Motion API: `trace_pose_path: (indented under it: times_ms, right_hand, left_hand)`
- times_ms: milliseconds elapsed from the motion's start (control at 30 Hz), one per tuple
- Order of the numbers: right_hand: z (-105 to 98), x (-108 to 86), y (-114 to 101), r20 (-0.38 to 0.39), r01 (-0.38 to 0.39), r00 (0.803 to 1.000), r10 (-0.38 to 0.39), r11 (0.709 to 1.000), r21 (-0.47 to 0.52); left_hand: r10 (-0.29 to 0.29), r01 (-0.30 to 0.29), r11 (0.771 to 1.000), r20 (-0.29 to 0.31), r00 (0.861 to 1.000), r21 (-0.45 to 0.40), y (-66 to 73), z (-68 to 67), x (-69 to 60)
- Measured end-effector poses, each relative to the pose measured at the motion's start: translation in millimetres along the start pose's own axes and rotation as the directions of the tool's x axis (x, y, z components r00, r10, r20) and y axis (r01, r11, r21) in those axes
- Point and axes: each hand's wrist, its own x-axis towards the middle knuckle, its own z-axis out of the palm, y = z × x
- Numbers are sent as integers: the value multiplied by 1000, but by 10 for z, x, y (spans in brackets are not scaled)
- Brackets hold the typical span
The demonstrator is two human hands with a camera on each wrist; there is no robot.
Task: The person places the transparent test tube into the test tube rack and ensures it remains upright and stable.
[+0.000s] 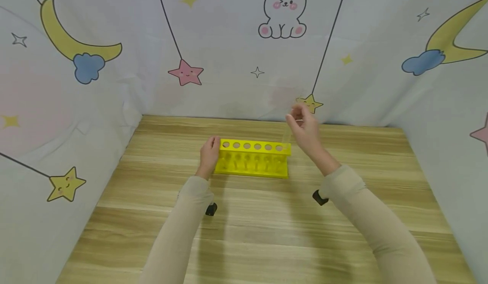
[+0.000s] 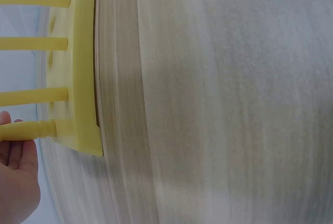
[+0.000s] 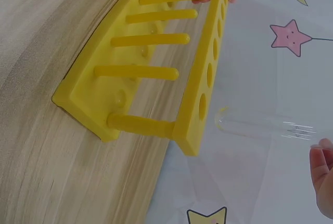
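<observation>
A yellow test tube rack stands upright on the table, with a row of round holes along its top bar and pegs on its base. At its left end my left hand grips the rack; in the left wrist view the fingers lie around the end post. My right hand is raised above the right end and pinches a clear glass test tube near its top. The tube's rounded bottom points toward the end hole, slightly apart from it in the right wrist view. No tubes show in the holes.
The rack rests on a wood-grain table toward its back edge. Behind and at both sides hangs a white curtain printed with stars, moons and a rabbit. Small dark devices sit at both wrists.
</observation>
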Motion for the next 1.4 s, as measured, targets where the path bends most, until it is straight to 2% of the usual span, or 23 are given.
trace_pose_path:
  times_ms: [300,600,1100,1333,1400]
  right_hand:
    - [28,-46,-290,8,-15,1000,15,1000,0]
    - [72,-42,-289,12,-18,1000,18,1000,6]
    - [151,-71,-206,7,-5,1000,5,1000,-4]
    - [231,-21,121,10,-6,1000,6,1000,-2]
    - [245,-25,154,13,-6,1000,7,1000,-13]
  left_hand:
    - [9,-9,1000,0,1000,-13,-5,2,10]
    - [9,-9,1000,5,1000,-18,1,-1,10]
    - [-2,2,1000,15,1000,-3,4,-9,17]
    - [-1,1,1000,9,1000,-11,-1,-8,15]
    - [-3,3,1000,6,1000,-13,-5,-6,16]
